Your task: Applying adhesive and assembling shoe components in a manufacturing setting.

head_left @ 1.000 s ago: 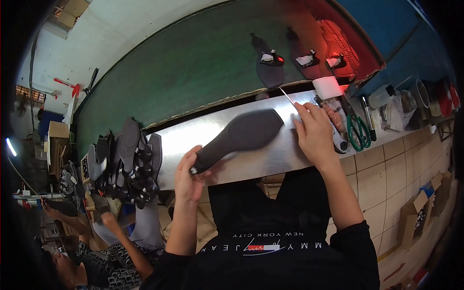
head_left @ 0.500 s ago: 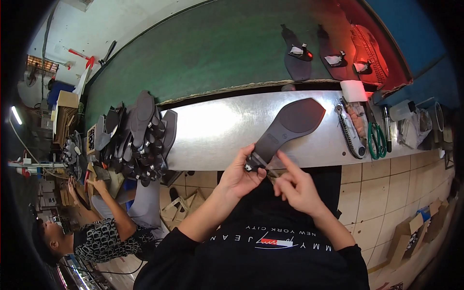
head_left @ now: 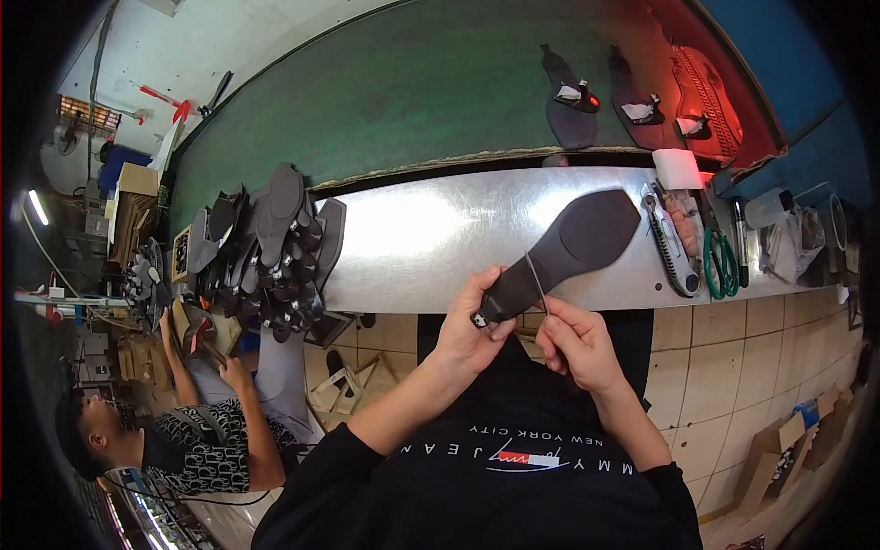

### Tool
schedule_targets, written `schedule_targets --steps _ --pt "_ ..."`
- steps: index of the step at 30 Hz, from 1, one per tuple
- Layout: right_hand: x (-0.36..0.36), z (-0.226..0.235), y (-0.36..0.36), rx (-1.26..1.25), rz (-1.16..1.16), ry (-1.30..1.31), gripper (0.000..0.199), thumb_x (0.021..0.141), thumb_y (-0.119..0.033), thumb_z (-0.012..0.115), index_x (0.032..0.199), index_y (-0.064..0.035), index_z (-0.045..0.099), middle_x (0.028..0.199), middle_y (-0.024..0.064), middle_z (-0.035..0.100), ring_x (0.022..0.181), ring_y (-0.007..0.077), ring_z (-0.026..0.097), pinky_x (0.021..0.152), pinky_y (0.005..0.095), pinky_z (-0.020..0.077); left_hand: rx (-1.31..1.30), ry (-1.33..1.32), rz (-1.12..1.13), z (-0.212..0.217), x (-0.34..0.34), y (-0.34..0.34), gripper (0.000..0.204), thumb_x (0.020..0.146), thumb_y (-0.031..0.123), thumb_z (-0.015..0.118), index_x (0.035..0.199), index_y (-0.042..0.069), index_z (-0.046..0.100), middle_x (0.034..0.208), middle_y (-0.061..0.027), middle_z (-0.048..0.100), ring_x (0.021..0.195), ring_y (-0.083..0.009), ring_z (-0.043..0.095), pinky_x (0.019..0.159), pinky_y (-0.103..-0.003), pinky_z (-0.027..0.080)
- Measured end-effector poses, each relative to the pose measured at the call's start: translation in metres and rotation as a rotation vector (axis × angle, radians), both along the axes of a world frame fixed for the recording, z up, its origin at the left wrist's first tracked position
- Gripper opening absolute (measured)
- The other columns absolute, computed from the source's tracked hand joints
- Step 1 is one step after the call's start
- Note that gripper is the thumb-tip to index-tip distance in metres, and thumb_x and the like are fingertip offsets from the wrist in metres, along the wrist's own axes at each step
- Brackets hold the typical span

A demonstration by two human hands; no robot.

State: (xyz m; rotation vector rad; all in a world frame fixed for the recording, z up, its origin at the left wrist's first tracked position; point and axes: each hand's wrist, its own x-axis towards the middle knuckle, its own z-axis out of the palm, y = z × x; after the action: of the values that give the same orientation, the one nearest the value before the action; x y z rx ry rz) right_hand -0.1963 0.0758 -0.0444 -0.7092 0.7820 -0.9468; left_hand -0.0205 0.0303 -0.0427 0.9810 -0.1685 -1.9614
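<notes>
My left hand is closed round the heel end of a dark sandal, held sole up over the metal table's near edge. The broad toe end points to the far right, and a small shiny fitting shows by my left fingers. My right hand is just right of it, thumb and fingers pinched on a thin grey strip. That strip lies slantwise across the sole's narrow middle; its exact kind is unclear.
A heap of dark sandals lies on the left of the metal table. On its right are a utility knife, green-handled scissors and a white roll. Several sandals rest on the green belt. A co-worker sits left.
My right index finger, stretched out before, has curled into a pinch on the strip, which now crosses the sole. The sandal has shifted slightly right. The co-worker's hands have moved.
</notes>
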Motion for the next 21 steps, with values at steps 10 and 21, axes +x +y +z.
schedule_targets --steps 10,21 --pt "0.021 0.001 0.006 0.197 -0.032 -0.060 0.031 0.097 -0.013 0.053 0.127 -0.0051 0.052 0.062 0.0009 0.051 0.047 0.0072 0.044 0.041 0.0199 0.0319 -0.504 -0.536 0.056 -0.002 -0.011 0.000 0.065 0.102 0.050 0.036 0.080 -0.002 0.067 0.071 -0.0073 0.067 0.063 -0.0108 0.062 0.060 -0.023 0.049" --pt "0.010 0.005 -0.002 -0.509 -0.188 0.679 0.007 0.091 -0.006 0.060 0.091 -0.0002 0.063 0.075 0.0085 0.064 0.059 0.0214 0.062 0.052 0.0296 0.0479 -0.497 -0.556 0.110 0.008 -0.011 -0.012 0.075 0.101 0.057 0.027 0.077 -0.001 0.067 0.063 -0.0064 0.064 0.051 -0.0083 0.053 0.046 -0.022 0.040"
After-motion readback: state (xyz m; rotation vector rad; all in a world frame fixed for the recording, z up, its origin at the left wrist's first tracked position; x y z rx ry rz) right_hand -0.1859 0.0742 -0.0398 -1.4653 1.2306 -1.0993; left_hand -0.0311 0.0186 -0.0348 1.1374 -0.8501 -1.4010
